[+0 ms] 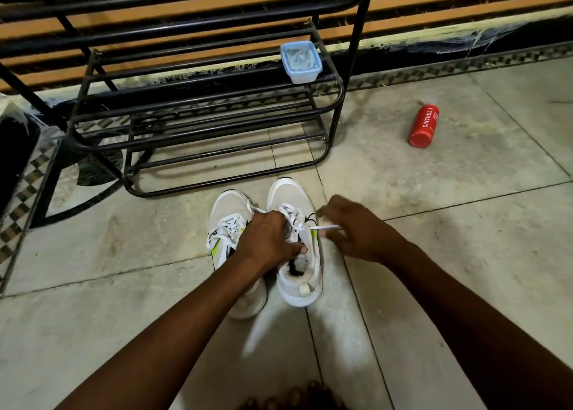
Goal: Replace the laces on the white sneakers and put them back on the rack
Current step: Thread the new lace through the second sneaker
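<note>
Two white sneakers [263, 248] side by side on floor tiles [434, 254] before black rack [201, 115], left hand [268, 239] fingers curled gripping right shoe's tongue, right hand [353, 233] pinching lace end [324, 227], blurred

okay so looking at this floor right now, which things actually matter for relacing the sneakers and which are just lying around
Part of the job:
right sneaker, held by the left hand
white lace, pinched by the right hand
left sneaker, already laced
black shoe rack

Just lying about:
red bottle on the floor
blue plastic container on the rack
</note>
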{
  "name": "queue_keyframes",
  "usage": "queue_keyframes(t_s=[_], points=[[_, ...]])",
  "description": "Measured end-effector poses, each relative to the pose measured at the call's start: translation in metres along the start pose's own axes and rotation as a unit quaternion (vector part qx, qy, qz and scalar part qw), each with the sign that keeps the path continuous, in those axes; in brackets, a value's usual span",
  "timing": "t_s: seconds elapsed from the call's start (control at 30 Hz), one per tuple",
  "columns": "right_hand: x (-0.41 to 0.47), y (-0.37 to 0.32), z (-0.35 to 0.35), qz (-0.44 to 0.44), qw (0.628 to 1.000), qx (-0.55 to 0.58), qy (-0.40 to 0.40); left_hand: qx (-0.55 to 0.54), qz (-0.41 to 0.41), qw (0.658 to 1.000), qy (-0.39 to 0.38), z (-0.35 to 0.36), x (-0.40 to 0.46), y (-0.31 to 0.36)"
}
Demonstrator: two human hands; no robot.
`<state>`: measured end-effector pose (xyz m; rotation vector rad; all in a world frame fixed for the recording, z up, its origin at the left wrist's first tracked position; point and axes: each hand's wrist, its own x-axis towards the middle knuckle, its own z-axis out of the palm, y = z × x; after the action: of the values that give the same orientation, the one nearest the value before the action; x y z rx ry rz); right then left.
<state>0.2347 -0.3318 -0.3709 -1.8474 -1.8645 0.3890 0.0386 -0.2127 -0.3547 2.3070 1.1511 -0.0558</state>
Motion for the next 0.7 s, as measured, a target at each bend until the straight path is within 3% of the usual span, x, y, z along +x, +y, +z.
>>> queue_keyframes(t_s=[0.03,0.07,0.13,0.23,0.3,0.37,0.4,0.43,0.5,0.6,0.63,0.7], points=[[0.0,0.005,0.002,-0.024,0.995,-0.068,-0.067,0.001,0.0,1.0,-0.001,0.0,0.0,0.0],[0.003,0.005,0.003,-0.029,0.991,-0.109,-0.075,0.002,0.002,1.0,-0.001,0.0,0.0,0.0],[0.005,-0.004,0.0,-0.011,0.995,-0.088,0.034,0.004,0.008,1.0,0.005,-0.001,-0.001,0.0],[0.005,-0.039,-0.011,0.079,0.965,0.094,0.233,0.011,0.019,1.0,0.013,-0.001,-0.001,0.0],[0.007,-0.055,-0.011,0.154,0.886,0.348,0.265,0.019,0.022,0.999,0.017,-0.002,-0.001,0.001],[0.007,-0.066,-0.001,0.201,0.761,0.565,0.248,0.024,0.022,0.999,0.019,-0.003,-0.002,0.001],[0.005,-0.066,0.002,0.223,0.716,0.617,0.239,0.024,0.022,0.999,0.019,-0.004,-0.001,0.001],[0.003,-0.063,0.005,0.238,0.704,0.627,0.234,0.025,0.022,0.999,0.018,-0.003,-0.001,0.001],[0.0,-0.051,0.007,0.219,0.766,0.556,0.236,0.027,0.025,0.999,0.017,-0.001,-0.002,0.0],[0.001,-0.027,0.0,0.109,0.93,0.272,0.223,0.021,0.016,1.0,0.014,0.002,-0.002,0.0],[0.002,-0.021,-0.003,0.064,0.971,0.151,0.172,0.02,0.014,1.0,0.015,0.002,-0.002,-0.001],[0.002,-0.017,-0.005,0.02,1.0,-0.014,-0.002,0.02,0.014,1.0,0.014,0.002,-0.001,-0.003]])
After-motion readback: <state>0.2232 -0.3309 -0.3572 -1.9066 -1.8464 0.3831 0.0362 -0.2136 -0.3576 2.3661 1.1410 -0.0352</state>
